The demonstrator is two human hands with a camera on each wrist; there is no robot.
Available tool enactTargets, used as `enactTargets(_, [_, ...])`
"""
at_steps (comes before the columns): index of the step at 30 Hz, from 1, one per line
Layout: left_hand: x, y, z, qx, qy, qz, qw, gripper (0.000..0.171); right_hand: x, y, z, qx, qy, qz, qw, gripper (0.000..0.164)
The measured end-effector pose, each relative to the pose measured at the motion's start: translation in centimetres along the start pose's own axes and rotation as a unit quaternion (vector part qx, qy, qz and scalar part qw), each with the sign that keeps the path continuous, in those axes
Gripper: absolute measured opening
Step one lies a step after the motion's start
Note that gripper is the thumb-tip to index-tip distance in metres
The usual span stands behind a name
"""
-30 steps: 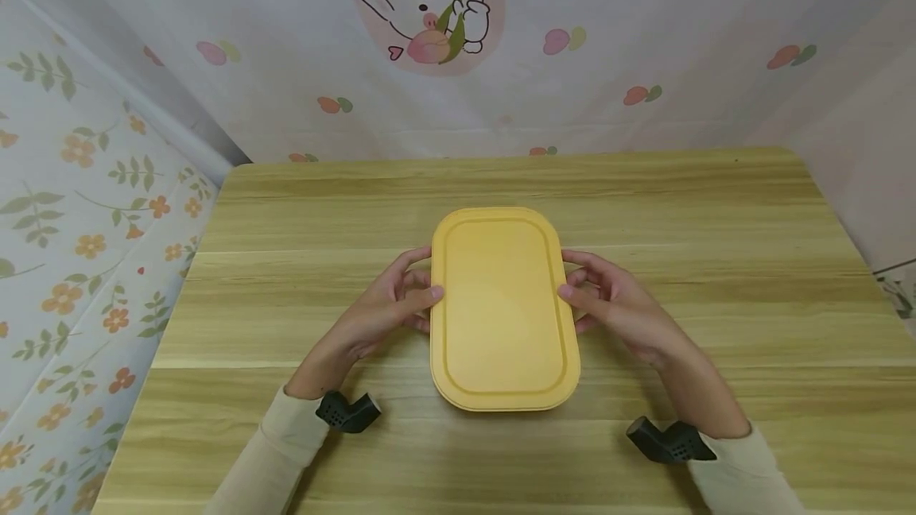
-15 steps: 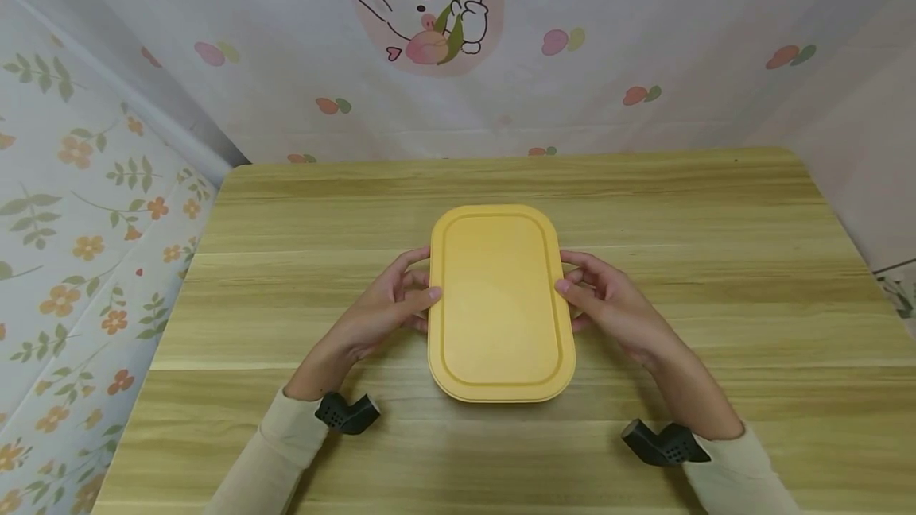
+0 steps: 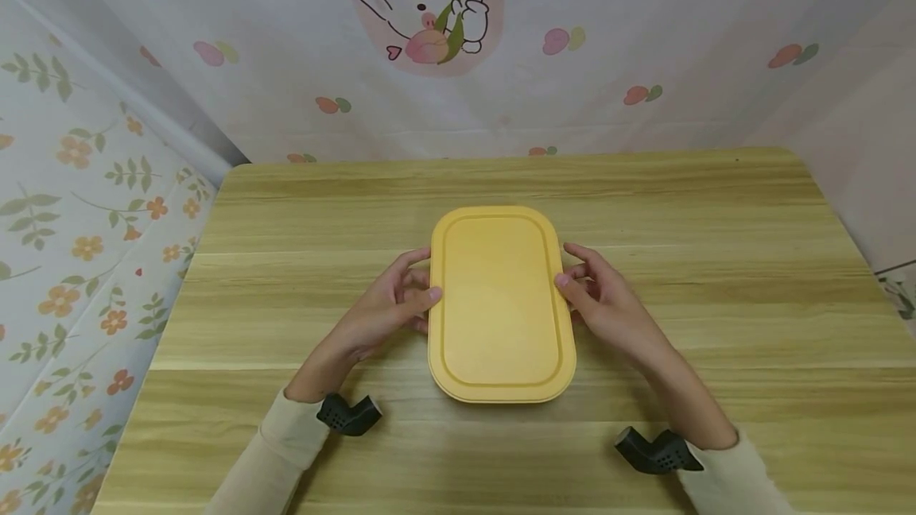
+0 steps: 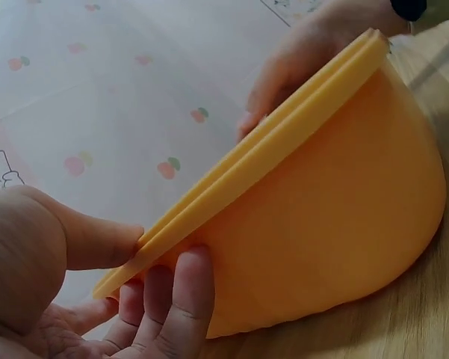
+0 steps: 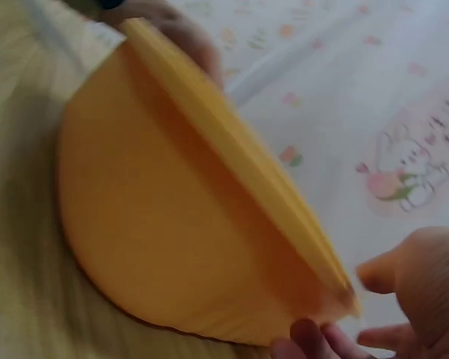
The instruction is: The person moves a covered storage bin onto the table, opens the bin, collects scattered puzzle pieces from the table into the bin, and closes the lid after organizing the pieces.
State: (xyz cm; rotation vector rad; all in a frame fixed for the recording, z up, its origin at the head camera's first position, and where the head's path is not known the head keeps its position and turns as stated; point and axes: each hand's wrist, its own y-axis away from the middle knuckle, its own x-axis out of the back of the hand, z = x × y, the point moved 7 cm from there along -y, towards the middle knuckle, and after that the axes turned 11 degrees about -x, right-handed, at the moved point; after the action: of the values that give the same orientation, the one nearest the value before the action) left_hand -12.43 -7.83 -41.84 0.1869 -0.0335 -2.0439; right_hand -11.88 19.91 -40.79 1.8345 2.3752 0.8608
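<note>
A yellow lidded food container (image 4: 314, 224) with rounded corners sits on the wooden tabletop, long side running away from me. Its yellow lid (image 3: 501, 300) covers the top. My left hand (image 3: 395, 302) grips the left rim, thumb over the lid's edge and fingers curled below, as the left wrist view shows. On the opposite side my right hand (image 3: 603, 296) has its thumb at the lid's right edge. In the blurred right wrist view, its fingertips lie just under the rim, while the index finger extends outward in the head view. The container's inside is hidden.
The wooden table (image 3: 315, 205) reaches back to a white curtain (image 3: 608, 14) printed with a rabbit and fruit. A floral cloth (image 3: 86, 245) hangs on the left. Dark wrist cameras (image 3: 349, 414) sit at both sleeves.
The container shifted slightly away from me, then stayed put. My right hand has loosened its hold, the index finger lifting off the side, and its wrist has moved a little inward.
</note>
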Motion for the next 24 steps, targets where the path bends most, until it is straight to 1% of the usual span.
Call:
enactTargets(3, [0.0,0.0,0.1,-0.004,-0.021,0.003,0.9998,0.068,-0.2,0.2,-0.4,0.01,0.043,0.037,0.998,0.066])
enactTargets(4, [0.1,0.0,0.2,-0.006,-0.036,0.005,0.9993,0.069,-0.3,0.3,-0.5,0.014,0.057,0.047,0.997,0.066])
enactTargets(6, [0.2,0.1,0.4,-0.017,-0.081,0.013,0.9965,0.072,-0.5,0.4,-0.7,0.024,0.076,0.065,0.995,0.067])
enactTargets(8, [0.3,0.2,0.9,-0.044,-0.146,0.026,0.9879,0.075,-0.7,0.6,-0.9,0.044,0.079,0.079,0.993,0.067])
enactTargets(9, [0.3,0.3,1.4,-0.065,-0.191,0.033,0.9788,0.076,-0.8,0.8,-1.1,0.055,0.085,0.087,0.991,0.068])
enactTargets(10, [0.2,0.4,1.8,-0.088,-0.24,0.041,0.9658,0.077,-0.9,1.0,-1.3,0.067,0.094,0.097,0.989,0.069])
enactTargets(11, [-0.1,0.5,2.3,-0.115,-0.288,0.049,0.9494,0.076,-1.1,1.2,-1.5,0.08,0.107,0.108,0.985,0.07])
enactTargets(12, [-0.4,0.7,2.8,-0.142,-0.338,0.06,0.9284,0.074,-1.2,1.4,-1.7,0.096,0.125,0.121,0.98,0.071])
enactTargets(13, [-0.8,0.8,3.2,-0.168,-0.383,0.067,0.9058,0.072,-1.3,1.7,-2.0,0.114,0.146,0.135,0.973,0.072])
enactTargets(15, [-1.9,1.1,3.8,-0.203,-0.463,0.074,0.8597,0.067,-1.8,2.1,-2.5,0.148,0.198,0.162,0.955,0.071])
enactTargets(16, [-2.5,1.1,3.8,-0.212,-0.49,0.071,0.8427,0.066,-2.1,2.3,-2.7,0.164,0.225,0.172,0.945,0.07])
enactTargets(17, [-3.0,1.1,3.7,-0.216,-0.513,0.065,0.8286,0.065,-2.5,2.4,-2.8,0.178,0.25,0.18,0.935,0.07])
enactTargets(18, [-3.5,1.1,3.5,-0.213,-0.532,0.057,0.8175,0.064,-2.8,2.5,-2.8,0.188,0.27,0.183,0.926,0.069])
enactTargets(19, [-3.8,1.1,3.2,-0.206,-0.544,0.047,0.8119,0.064,-3.0,2.5,-2.8,0.194,0.285,0.183,0.921,0.068])
enactTargets(20, [-4.1,1.1,2.9,-0.197,-0.553,0.039,0.8084,0.065,-3.3,2.5,-2.7,0.198,0.298,0.181,0.916,0.068])
enactTargets(21, [-4.3,1.1,2.6,-0.189,-0.56,0.032,0.8058,0.065,-3.4,2.4,-2.6,0.197,0.306,0.178,0.914,0.068])
enactTargets(23, [-4.4,1.0,2.2,-0.176,-0.57,0.026,0.802,0.064,-3.6,2.3,-2.4,0.193,0.311,0.172,0.915,0.068])
enactTargets(24, [-4.4,1.0,2.1,-0.172,-0.571,0.025,0.8022,0.064,-3.6,2.2,-2.3,0.19,0.311,0.169,0.916,0.068])
